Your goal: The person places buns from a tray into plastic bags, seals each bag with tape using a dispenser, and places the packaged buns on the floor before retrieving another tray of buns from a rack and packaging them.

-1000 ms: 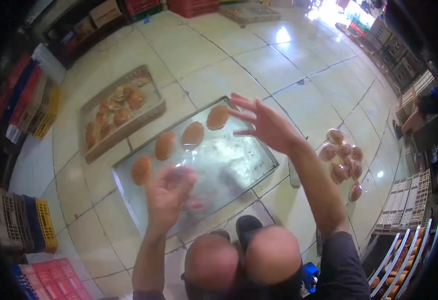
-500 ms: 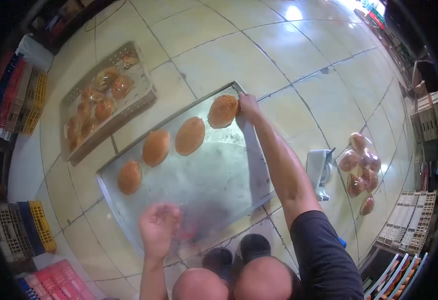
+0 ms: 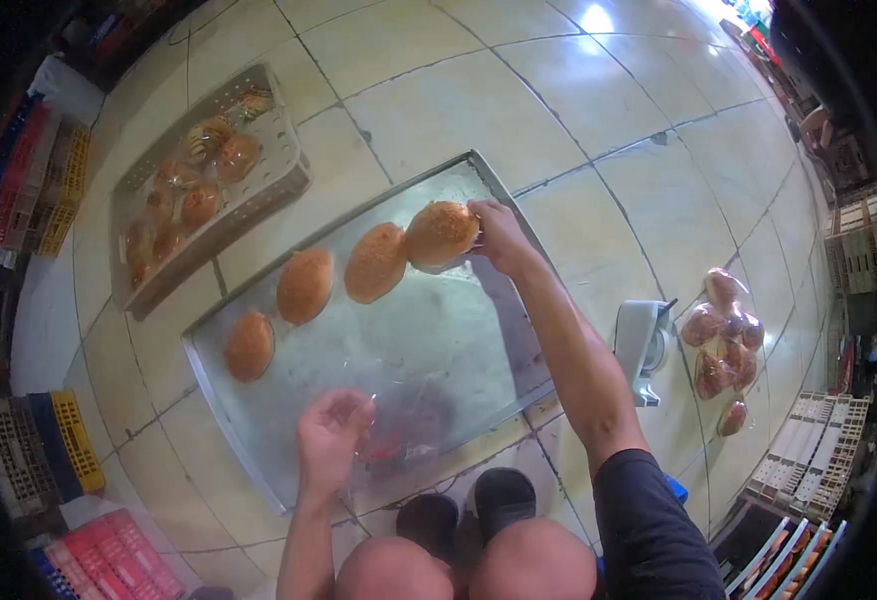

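Note:
A metal baking tray [image 3: 449, 370] lies on the floor in front of my feet. Along its far side sit brown oval bread buns, among them one bun [image 3: 250, 347] at the left end, another bun [image 3: 306, 286] and a third bun [image 3: 376, 263]. My right hand [image 3: 502, 237] grips the rightmost bun [image 3: 443, 235] by its right edge, close against its neighbour. Over the near part of the tray, my left hand [image 3: 334, 430] pinches a clear plastic bag [image 3: 409, 420] with red print; its outline is faint.
A perforated crate [image 3: 294, 170] of wrapped breads stands beyond the tray at left. On the tiles to the right are a tape dispenser [image 3: 641, 350] and wrapped buns [image 3: 724, 330]. Stacked crates [image 3: 54, 200] line the left side, more crates [image 3: 809, 450] the right.
My right hand has taken hold of the rightmost bun and shifted it left and slightly toward me. My left hand has moved slightly right, still with the plastic bag.

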`<state>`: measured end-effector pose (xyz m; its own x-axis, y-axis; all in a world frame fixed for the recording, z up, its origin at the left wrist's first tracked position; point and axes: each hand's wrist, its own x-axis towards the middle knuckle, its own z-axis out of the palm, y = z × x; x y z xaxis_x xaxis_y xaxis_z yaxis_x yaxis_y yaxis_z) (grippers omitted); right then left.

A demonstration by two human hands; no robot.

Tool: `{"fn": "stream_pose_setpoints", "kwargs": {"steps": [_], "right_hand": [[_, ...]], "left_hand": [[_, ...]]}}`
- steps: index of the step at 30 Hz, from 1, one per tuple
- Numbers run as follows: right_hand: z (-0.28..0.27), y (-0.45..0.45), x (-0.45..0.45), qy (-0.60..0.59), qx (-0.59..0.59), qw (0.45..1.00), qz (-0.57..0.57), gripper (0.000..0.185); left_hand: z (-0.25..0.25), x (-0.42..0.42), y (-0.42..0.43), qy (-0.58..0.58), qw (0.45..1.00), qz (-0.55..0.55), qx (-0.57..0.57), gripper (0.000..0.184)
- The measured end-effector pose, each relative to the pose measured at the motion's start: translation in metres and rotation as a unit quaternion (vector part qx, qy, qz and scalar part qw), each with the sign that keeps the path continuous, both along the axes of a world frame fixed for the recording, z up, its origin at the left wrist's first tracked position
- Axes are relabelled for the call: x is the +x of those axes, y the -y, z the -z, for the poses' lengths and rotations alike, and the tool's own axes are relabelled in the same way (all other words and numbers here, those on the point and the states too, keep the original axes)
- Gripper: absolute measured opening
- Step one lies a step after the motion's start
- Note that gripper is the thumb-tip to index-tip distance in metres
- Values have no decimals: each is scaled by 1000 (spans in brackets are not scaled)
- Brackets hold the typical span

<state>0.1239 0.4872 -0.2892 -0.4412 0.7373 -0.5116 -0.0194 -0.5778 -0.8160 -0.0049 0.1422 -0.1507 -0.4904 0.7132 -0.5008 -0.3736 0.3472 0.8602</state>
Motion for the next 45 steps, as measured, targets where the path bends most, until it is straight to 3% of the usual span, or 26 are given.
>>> {"fn": "stream_pose_setpoints", "kwargs": {"steps": [5,11,15,20,25,29,31,35,41,45], "right_hand": [[13,13,11,-107,-34,992,64,39],[42,11,24,-63,62,996,21,35],[43,15,26,-151,-73,985,33,33],[41,24,38,-231,-91,968,37,28],[-67,44,65,-111,164,968,-152,28],[-144,42,66,-33,29,976,-213,27],[-153,40,66,-6,-18,973,-231,27],[-157,39,58,36,47,927,-370,26],[-151,39,50,12,82,905,-418,26],[-177,38,55,25,95,900,-425,26]], "left_hand": [[24,2,-7,-2,999,41,-22,14],[61,3,-22,6,998,64,-6,13],[68,6,-21,33,997,54,32,13],[71,7,-20,8,996,74,52,13],[63,2,-22,60,992,106,35,13],[61,3,-25,56,988,129,58,18],[59,3,-26,57,987,138,66,19],[49,1,-28,114,974,189,57,36],[29,6,-38,207,949,219,93,40],[26,10,-32,288,928,192,135,57]]}}
